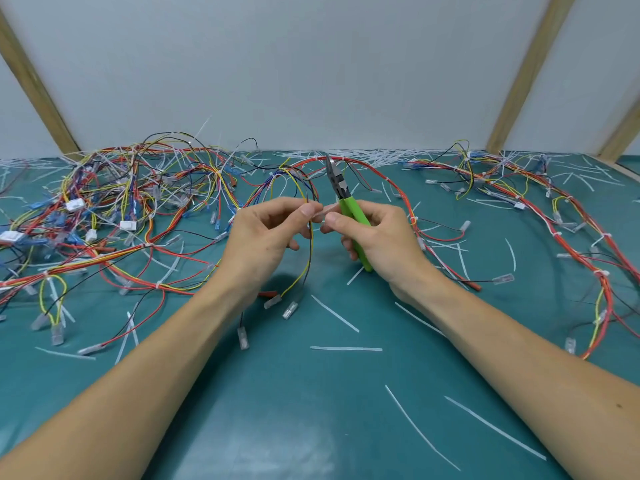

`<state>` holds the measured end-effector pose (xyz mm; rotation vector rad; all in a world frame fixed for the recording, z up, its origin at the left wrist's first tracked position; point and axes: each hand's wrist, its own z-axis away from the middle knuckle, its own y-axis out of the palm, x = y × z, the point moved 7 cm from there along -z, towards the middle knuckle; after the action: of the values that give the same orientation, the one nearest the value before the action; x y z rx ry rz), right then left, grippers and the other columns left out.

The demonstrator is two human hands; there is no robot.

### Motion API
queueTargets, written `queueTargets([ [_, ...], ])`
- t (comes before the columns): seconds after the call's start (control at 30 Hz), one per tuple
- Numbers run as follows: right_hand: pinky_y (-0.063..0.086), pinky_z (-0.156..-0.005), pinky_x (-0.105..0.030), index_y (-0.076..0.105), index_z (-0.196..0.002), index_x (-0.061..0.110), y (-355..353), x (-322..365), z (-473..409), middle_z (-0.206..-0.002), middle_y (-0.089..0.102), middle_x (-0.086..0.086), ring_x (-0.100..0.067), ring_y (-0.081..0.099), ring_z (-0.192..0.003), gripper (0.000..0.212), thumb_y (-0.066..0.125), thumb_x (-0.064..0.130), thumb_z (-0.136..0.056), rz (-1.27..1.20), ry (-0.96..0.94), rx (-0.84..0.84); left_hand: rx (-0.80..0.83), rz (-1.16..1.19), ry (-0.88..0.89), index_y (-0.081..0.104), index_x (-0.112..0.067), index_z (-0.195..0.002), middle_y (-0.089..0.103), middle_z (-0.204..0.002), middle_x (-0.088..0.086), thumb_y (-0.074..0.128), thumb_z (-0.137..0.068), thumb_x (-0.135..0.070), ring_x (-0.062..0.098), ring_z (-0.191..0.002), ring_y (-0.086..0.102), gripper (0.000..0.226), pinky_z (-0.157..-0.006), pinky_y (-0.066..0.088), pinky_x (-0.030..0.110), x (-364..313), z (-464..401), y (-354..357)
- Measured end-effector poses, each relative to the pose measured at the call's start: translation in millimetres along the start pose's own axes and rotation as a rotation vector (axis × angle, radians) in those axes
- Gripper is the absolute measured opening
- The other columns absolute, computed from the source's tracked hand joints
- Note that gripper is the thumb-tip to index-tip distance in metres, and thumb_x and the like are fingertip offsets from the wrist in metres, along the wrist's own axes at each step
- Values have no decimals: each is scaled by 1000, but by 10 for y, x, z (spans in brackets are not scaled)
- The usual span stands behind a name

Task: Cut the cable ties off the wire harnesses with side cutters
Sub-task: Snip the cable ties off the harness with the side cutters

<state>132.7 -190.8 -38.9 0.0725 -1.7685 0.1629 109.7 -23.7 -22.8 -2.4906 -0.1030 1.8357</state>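
Above the middle of the teal mat (311,410), both forearms reaching in from the near corners and meeting at the centre. Left hand (263,233) raised, back toward the camera, thumb and forefinger pinching a thin bundle of yellow and dark wires (309,251) that droops from the pinch to clear connectors (281,306) lying on the mat. Right hand (377,237) just beside it, fingers curled round the green handles of the side cutters (348,206), blades pointing up and away, jaws apparently together. Thumb and forefinger of that same hand also nipping the end of a translucent cable tie (323,211), which bridges the small gap between the two hands right at the wire bundle. Far left, a dense tangle of wire harnesses (114,209); along the right, one long red harness (571,237) with white ties on it. Scattered over the mat, cut white tie strips (346,348)
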Motion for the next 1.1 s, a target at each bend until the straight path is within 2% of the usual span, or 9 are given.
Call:
queueTargets([
  [0.1,44,-53,-28,74,-87,18,-21,28,-7,-78,75,-1,-13,50,-58,10,71,14,-95,-24,-4,-17,19,13,-52,75,-19,-95,75,-85,-4,66,-95,-16,7,-70,63,10,-64,52,21,57,2,15],
  [0.2,43,-53,-27,70,-82,16,-32,89,-5,-73,69,1,-12,49,-57,15,68,9,-96,31,-66,-20,0,19,-70,73,-14,-90,75,-84,0,71,-92,-14,13,-63,66,3,-56,53,23,77,22,31],
  [0.3,46,-60,-26,68,-80,17,-35,187,38,-69,67,2,-11,56,-60,17,69,8,-95,172,-187,-33,-35,-16,-84,72,-12,-88,73,-79,-1,73,-90,-19,17,-58,65,7,-49,48,26,73,27,24],
  [0.4,50,-66,-43,68,-82,13,3,249,109,-72,65,-11,-31,60,-70,11,71,14,-93,301,-294,-47,-87,-76,-77,72,-6,-82,67,-65,-2,73,-91,-25,16,-49,59,21,-42,44,24,55,19,-27],
  [0.43,50,-66,-45,68,-83,13,13,258,126,-72,64,-11,-32,58,-70,11,71,15,-93,318,-318,-60,-94,-97,-72,71,-5,-79,66,-63,-2,73,-91,-25,16,-48,59,23,-42,44,23,43,19,-36],
  [0.67,50,-66,-46,68,-84,10,2,264,129,-70,63,-7,-29,58,-67,11,72,16,-92,365,-356,-78,19,56,-258,70,-8,-92,75,-77,4,70,-93,-21,20,-72,76,13,-55,58,26,132,70,41],
  [0.8,49,-64,-43,69,-84,11,13,260,130,-68,63,-5,-27,57,-66,11,72,17,-92,376,-359,-74,48,61,-328,72,-12,-90,74,-79,4,71,-91,-30,23,-73,75,17,-48,53,25,161,95,30],
  [0.93,48,-63,-43,68,-83,12,4,250,117,-68,61,-6,-27,55,-66,11,71,17,-92,390,-352,-69,83,122,-351,71,-13,-93,75,-82,6,68,-94,-24,22,-78,76,12,-51,54,25,172,96,68],
  [1.1,48,-64,-41,69,-83,16,-40,202,88,-66,62,1,-22,55,-65,13,72,24,-92,457,-321,-84,43,132,-355,68,-13,-89,74,-81,8,69,-93,-24,25,-80,76,12,-53,56,26,198,76,28],
])
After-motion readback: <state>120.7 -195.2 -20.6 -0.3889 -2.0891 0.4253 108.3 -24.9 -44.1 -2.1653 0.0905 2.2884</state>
